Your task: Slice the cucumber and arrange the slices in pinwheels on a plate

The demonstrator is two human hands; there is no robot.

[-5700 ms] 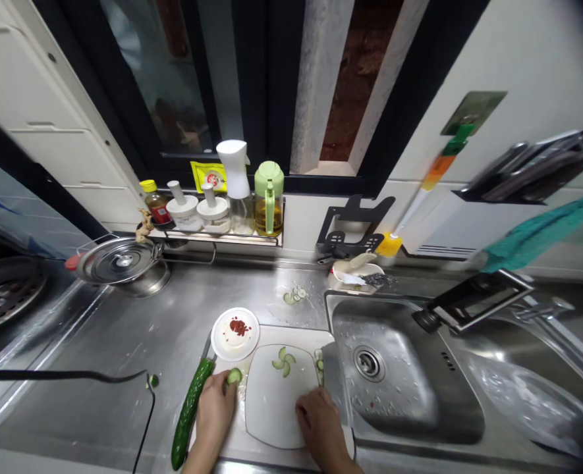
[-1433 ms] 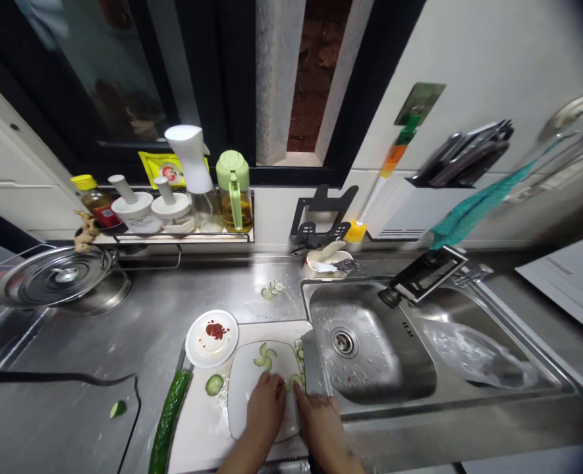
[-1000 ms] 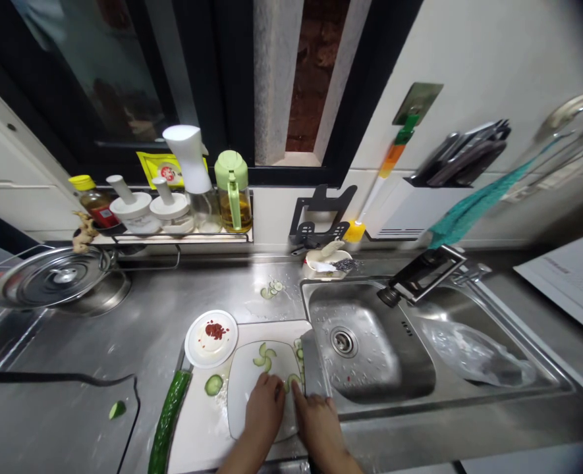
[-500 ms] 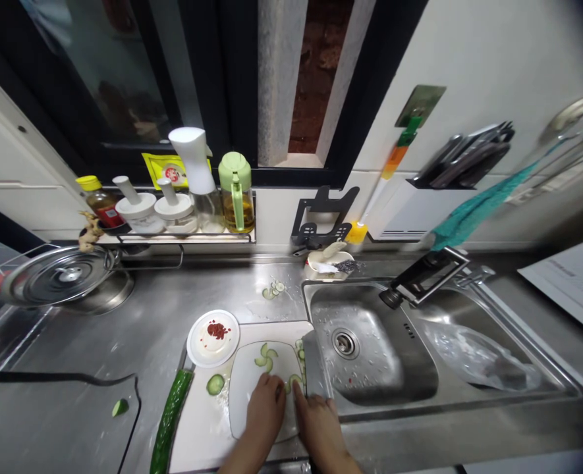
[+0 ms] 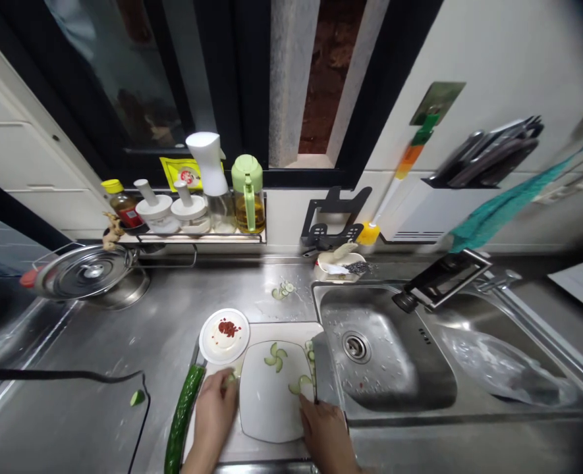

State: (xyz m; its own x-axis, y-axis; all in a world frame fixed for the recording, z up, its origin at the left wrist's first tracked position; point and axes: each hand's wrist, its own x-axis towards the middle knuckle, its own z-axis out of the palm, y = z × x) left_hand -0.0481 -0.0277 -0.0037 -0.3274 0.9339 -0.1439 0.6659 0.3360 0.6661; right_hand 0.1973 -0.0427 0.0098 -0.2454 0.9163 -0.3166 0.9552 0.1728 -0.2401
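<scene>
My left hand is left of the white square plate, its fingers closed around a round cucumber slice on the cutting board. On the plate, thin cucumber slices fan out near the far edge. Two more curved slices lie at the right side. My right hand rests by the plate's right rim, fingers loosely stretched beside those slices; part of them is hidden. Beyond it lies a wide knife blade, with further cucumber slices along its left edge. A whole cucumber lies left of my left hand.
A small white dish with red bits stands behind the board. Cucumber scraps lie farther back on the steel counter. The sink is at the right, a lidded pot at the back left. A cucumber end lies beside a black cord.
My left hand has moved left, off the plate to the round cucumber slice. My right hand has drawn back slightly towards me, and a second slice shows at the plate's right side.
</scene>
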